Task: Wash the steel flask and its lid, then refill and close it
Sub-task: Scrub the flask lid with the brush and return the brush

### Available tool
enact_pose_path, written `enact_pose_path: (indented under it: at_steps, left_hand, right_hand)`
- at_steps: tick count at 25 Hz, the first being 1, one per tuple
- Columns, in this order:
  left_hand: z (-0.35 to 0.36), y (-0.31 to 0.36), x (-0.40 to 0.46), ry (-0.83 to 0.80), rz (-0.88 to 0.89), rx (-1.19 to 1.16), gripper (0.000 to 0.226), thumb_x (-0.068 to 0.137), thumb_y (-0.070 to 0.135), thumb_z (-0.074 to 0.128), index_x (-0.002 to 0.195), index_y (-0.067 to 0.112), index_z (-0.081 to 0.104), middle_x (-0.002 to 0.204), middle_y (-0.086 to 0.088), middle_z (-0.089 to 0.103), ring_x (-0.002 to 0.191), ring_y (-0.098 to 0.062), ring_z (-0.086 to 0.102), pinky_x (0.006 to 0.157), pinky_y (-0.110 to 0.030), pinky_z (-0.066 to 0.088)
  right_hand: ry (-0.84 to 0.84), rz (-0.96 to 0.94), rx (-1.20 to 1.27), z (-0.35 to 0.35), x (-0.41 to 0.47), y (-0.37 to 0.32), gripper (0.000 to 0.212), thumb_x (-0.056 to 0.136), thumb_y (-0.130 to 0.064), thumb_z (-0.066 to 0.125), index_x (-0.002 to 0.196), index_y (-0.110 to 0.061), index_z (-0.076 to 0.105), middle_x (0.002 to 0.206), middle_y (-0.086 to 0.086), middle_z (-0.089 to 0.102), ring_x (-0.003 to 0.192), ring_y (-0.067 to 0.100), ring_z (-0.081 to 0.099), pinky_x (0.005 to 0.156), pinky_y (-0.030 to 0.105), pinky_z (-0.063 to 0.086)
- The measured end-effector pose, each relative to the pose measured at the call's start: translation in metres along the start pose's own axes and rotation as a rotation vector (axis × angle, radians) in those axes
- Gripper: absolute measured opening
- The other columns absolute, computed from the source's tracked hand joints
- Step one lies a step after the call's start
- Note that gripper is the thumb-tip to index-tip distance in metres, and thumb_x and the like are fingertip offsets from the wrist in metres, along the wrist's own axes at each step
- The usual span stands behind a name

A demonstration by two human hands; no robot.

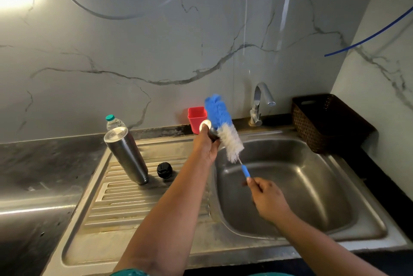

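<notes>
The steel flask (126, 155) stands upside down on the ribbed drainboard (125, 199), left of the sink. A black inner stopper (164, 170) sits beside it. My left hand (206, 145) grips the flask's steel lid (209, 129), raised above the sink's left rim. A blue-and-white bottle brush (223, 125) lies against the lid. My right hand (267, 198) holds the brush by its thin blue handle, over the basin.
The steel sink basin (312, 186) lies to the right, with a tap (260, 102) behind it. A red cup (196, 118) stands at the wall. A plastic water bottle (114, 122) is behind the flask. A dark woven basket (328, 121) sits at the far right.
</notes>
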State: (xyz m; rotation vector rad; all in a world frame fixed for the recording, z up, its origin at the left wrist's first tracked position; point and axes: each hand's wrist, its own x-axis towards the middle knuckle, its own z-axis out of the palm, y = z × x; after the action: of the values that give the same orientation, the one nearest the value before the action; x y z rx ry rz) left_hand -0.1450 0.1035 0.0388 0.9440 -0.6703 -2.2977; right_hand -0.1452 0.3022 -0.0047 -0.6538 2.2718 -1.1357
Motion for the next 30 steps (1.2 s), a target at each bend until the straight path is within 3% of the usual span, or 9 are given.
enact_pose_path:
  at_steps: [2,5,11,17,21,23,26,28,30]
  left_hand:
    - [-0.001,-0.004,-0.003,-0.022,-0.017,-0.003,0.028,0.102,0.021,0.053,0.123,0.003,0.049,0.106,-0.018,0.064,0.096,-0.029,0.066,0.100,-0.049,0.051]
    - [0.000,-0.015,-0.009,-0.105,-0.025,0.043,0.027,0.099,0.019,0.058,0.120,0.004,0.050,0.120,-0.021,0.060,0.114,-0.034,0.061,0.097,-0.048,0.052]
    - [-0.002,0.009,-0.004,-0.103,0.049,-0.080,0.036,0.088,0.006,0.066,0.121,0.005,0.051,0.116,-0.021,0.059,0.099,-0.032,0.065,0.082,-0.044,0.059]
    - [0.005,-0.015,-0.014,-0.129,-0.021,0.015,0.026,0.094,0.014,0.064,0.114,0.004,0.052,0.109,-0.017,0.061,0.104,-0.029,0.062,0.092,-0.043,0.053]
    - [0.000,-0.007,0.000,-0.076,0.018,-0.011,0.046,0.091,0.033,0.065,0.123,0.003,0.053,0.118,-0.020,0.066,0.110,-0.030,0.065,0.102,-0.048,0.050]
    - [-0.002,-0.008,0.003,-0.060,0.033,0.068,0.043,0.090,0.033,0.066,0.122,0.006,0.055,0.121,-0.018,0.066,0.109,-0.028,0.066,0.099,-0.046,0.052]
    - [-0.001,-0.015,-0.001,-0.046,0.039,0.138,0.030,0.096,0.036,0.059,0.114,0.012,0.058,0.121,-0.013,0.065,0.108,-0.024,0.065,0.098,-0.040,0.051]
    - [0.001,-0.011,-0.002,-0.019,0.023,0.044,0.033,0.101,0.036,0.051,0.121,0.010,0.056,0.119,-0.013,0.065,0.113,-0.026,0.062,0.108,-0.042,0.043]
    - [0.003,0.000,0.002,0.021,0.047,-0.072,0.031,0.103,0.021,0.049,0.130,0.006,0.052,0.110,-0.014,0.065,0.107,-0.027,0.063,0.106,-0.043,0.046]
  right_hand:
    - [0.040,0.010,0.073,-0.001,0.006,-0.006,0.029,0.100,-0.037,0.043,0.093,-0.025,0.069,0.064,0.000,0.052,0.058,0.016,0.049,0.061,0.031,0.044]
    - [0.118,0.070,0.159,-0.021,0.033,-0.030,0.029,0.100,-0.037,0.043,0.094,-0.022,0.068,0.062,0.001,0.052,0.053,0.013,0.045,0.049,0.028,0.037]
    - [-0.005,0.144,0.183,-0.010,-0.008,-0.007,0.029,0.099,-0.039,0.044,0.093,-0.025,0.068,0.057,-0.001,0.049,0.047,0.010,0.042,0.044,0.025,0.035]
    - [0.099,0.185,0.399,-0.019,0.019,-0.029,0.030,0.101,-0.033,0.044,0.096,-0.016,0.068,0.061,0.003,0.044,0.042,0.009,0.034,0.038,0.024,0.029]
    - [-0.008,0.216,0.395,-0.003,-0.008,-0.024,0.029,0.100,-0.035,0.044,0.096,-0.018,0.067,0.059,0.002,0.045,0.042,0.009,0.035,0.037,0.022,0.030]
    - [-0.071,0.245,0.433,0.004,-0.019,-0.020,0.029,0.101,-0.035,0.043,0.097,-0.018,0.066,0.059,0.002,0.044,0.043,0.008,0.033,0.038,0.022,0.029]
    - [0.012,0.285,0.445,-0.005,0.003,-0.026,0.030,0.101,-0.033,0.042,0.097,-0.016,0.066,0.063,0.004,0.043,0.043,0.009,0.032,0.038,0.024,0.028]
    - [0.032,0.281,0.457,-0.011,0.011,-0.028,0.030,0.101,-0.033,0.042,0.097,-0.015,0.066,0.063,0.004,0.042,0.043,0.009,0.031,0.038,0.023,0.027]
    - [-0.018,0.264,0.466,-0.007,0.004,-0.022,0.030,0.101,-0.033,0.042,0.098,-0.016,0.067,0.061,0.003,0.041,0.043,0.009,0.032,0.038,0.023,0.028]
